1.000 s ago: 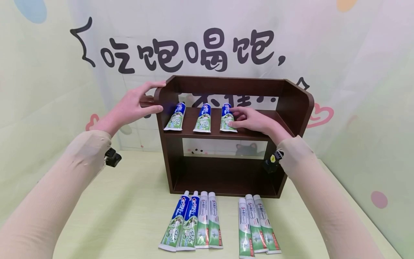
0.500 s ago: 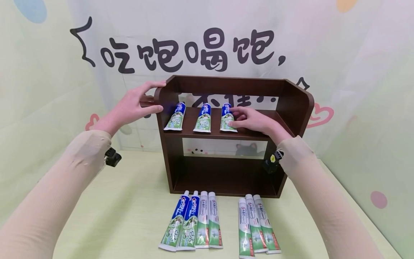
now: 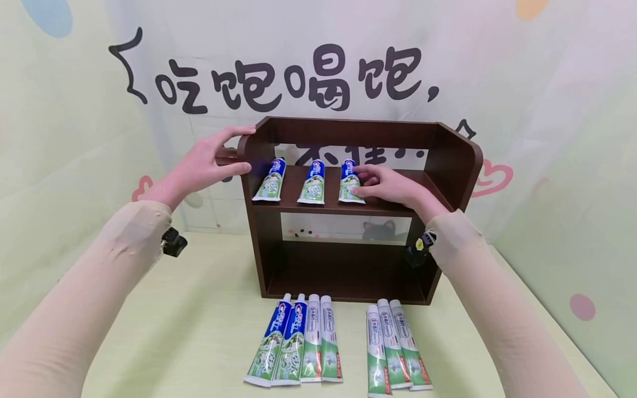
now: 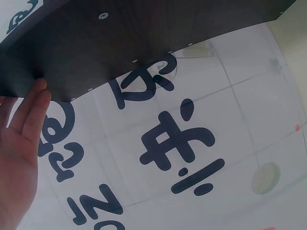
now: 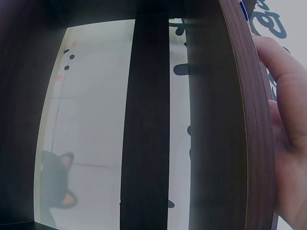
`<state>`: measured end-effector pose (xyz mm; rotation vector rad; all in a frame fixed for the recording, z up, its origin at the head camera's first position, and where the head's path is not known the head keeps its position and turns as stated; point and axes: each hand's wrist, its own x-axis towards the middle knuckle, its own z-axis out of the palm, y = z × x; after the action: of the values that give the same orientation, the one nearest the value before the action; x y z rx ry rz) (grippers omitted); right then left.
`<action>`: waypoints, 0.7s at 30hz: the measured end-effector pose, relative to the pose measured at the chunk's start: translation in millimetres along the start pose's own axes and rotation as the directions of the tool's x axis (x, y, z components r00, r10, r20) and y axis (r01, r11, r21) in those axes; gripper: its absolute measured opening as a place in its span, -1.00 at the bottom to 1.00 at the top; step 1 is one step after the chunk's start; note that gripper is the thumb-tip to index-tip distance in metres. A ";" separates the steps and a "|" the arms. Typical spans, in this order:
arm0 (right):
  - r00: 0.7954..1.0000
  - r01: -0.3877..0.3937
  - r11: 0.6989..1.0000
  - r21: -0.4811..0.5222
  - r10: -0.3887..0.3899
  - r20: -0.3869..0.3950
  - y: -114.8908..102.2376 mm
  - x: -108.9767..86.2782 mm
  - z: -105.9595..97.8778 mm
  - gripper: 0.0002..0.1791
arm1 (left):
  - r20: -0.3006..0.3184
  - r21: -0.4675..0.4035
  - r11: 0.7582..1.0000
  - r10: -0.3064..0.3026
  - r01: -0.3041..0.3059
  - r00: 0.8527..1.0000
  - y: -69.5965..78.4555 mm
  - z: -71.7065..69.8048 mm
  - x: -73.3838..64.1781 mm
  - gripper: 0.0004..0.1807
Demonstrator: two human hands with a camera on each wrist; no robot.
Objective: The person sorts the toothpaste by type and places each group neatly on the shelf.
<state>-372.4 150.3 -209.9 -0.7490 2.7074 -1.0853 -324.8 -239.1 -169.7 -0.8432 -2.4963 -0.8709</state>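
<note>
My right hand (image 3: 390, 185) holds the right-hand one of three blue-and-green toothpaste tubes (image 3: 347, 178) on the upper board of a dark brown shelf (image 3: 348, 130). Its thumb and index finger are on the tube's right side, the other fingers bent behind. The middle tube (image 3: 312, 182) and left tube (image 3: 270, 181) lie apart from it, caps toward the back. My left hand (image 3: 204, 157) rests its fingertips on the shelf's left side panel; the left wrist view has its straight fingers (image 4: 34, 112) against the panel. From below, the right wrist view shows part of the right hand (image 5: 290, 105), its tube mostly hidden.
On the table (image 3: 164, 320) before the shelf, two blue-and-green tubes (image 3: 290, 345) lie beside two white-and-green toothpaste tubes (image 3: 320, 342). Three more white-and-green tubes (image 3: 393, 348) lie to the right, overlapping. A printed curtain (image 3: 149, 121) hangs close behind the shelf.
</note>
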 end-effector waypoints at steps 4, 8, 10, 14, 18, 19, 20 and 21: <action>1.000 0.005 1.000 -0.008 -0.005 -0.004 -0.6 -1.1 -0.5 -0.25 | -0.001 -0.009 1.000 0.006 -0.006 1.000 -0.6 0.7 0.9 -0.29; 1.000 0.003 1.000 0.007 -0.003 0.002 0.4 -0.4 0.2 -0.24 | 0.003 -0.013 1.000 0.009 -0.009 1.000 -1.5 1.1 0.7 -0.29; 1.000 0.003 1.000 0.011 -0.003 0.002 0.9 0.0 0.8 -0.24 | 0.004 -0.009 1.000 0.008 -0.008 1.000 -1.9 1.4 0.5 -0.29; 1.000 0.007 1.000 0.009 -0.007 -0.001 1.3 0.5 1.8 -0.25 | 0.004 -0.005 1.000 0.009 -0.009 1.000 -2.7 1.8 0.0 -0.29; 1.000 0.010 1.000 -0.002 -0.010 0.000 1.4 1.3 1.2 -0.25 | 0.004 -0.008 1.000 0.013 -0.013 1.000 -2.5 1.7 0.1 -0.28; 1.000 0.009 1.000 -0.006 -0.009 0.001 1.2 1.3 0.6 -0.25 | 0.003 -0.006 1.000 0.015 -0.015 1.000 -2.0 1.3 0.3 -0.28; 1.000 0.010 1.000 -0.011 -0.010 0.000 0.9 1.3 -0.3 -0.25 | 0.001 -0.006 1.000 0.016 -0.016 1.000 -1.5 0.9 0.8 -0.28; 1.000 0.009 1.000 -0.015 -0.009 -0.004 0.7 1.6 -1.4 -0.25 | -0.002 -0.004 1.000 0.018 -0.018 1.000 -0.8 0.3 1.5 -0.28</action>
<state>-374.5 150.8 -209.3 -0.7637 2.7213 -1.0701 -326.5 -238.8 -169.4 -0.8647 -2.4824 -0.8701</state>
